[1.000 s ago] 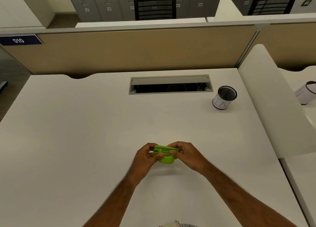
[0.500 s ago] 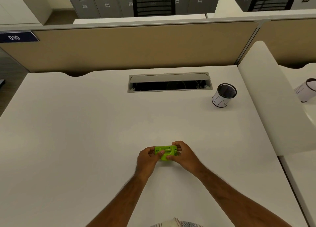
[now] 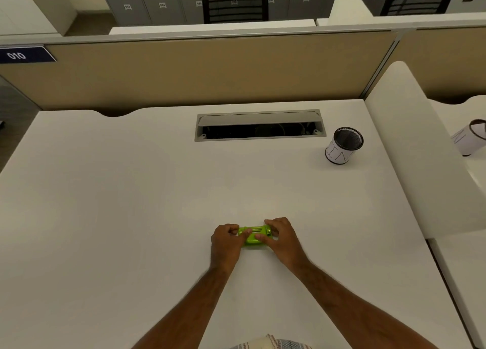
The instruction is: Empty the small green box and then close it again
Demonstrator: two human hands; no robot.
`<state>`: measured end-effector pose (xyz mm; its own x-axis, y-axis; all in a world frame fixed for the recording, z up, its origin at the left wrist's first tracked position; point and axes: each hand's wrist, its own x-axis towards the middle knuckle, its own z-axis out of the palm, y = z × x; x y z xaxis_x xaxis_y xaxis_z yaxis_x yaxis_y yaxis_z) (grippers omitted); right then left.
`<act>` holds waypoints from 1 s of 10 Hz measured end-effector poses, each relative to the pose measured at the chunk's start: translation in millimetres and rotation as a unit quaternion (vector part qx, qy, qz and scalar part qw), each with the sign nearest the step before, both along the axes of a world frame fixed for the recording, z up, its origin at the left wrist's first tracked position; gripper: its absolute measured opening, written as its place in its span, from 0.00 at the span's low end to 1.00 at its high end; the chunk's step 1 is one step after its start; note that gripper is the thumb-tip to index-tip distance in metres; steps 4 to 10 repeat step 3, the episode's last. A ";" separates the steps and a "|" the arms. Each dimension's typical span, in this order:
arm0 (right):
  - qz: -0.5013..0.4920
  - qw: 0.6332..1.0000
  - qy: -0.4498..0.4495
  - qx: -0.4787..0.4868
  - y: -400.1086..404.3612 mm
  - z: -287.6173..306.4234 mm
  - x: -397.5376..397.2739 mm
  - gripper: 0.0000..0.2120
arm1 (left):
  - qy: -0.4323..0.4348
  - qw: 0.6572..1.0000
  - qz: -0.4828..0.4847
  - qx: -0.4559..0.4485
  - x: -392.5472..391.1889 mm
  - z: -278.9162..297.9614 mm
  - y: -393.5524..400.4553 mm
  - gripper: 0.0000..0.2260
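The small green box (image 3: 254, 237) rests on the white desk (image 3: 131, 217), near the front middle. My left hand (image 3: 226, 242) grips its left end, thumb on top. My right hand (image 3: 282, 239) holds its right end, with fingers curled over the lid. The lid looks down on the box; the hands hide its ends, and I cannot tell what is inside.
A mesh pen cup (image 3: 343, 145) with a white wrap stands at the back right. An open cable hatch (image 3: 259, 125) sits at the desk's rear middle. A white divider (image 3: 410, 148) bounds the right side; a tan partition (image 3: 210, 67) runs behind.
The box was held tilted with its lid partly raised; now it lies lower and flat on the desk with the lid down. Both hands stayed on it.
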<state>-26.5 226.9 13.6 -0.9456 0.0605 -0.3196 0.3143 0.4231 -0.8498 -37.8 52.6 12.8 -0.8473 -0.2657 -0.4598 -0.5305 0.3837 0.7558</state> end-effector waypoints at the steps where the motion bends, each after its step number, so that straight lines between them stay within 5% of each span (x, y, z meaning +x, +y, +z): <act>1: -0.002 1.000 -0.003 -0.005 2.3 -3.8 -0.8 0.24 | 0.008 1.000 -0.006 -0.009 -2.1 -3.7 -2.7 0.20; 3: -0.006 0.996 0.055 0.076 12.3 1.7 0.4 0.14 | 0.086 0.989 -0.086 -0.083 -0.9 2.3 -17.7 0.13; 10: -0.006 0.996 0.055 0.076 12.3 1.7 0.4 0.14 | 0.086 0.989 -0.086 -0.083 -0.9 2.3 -17.7 0.13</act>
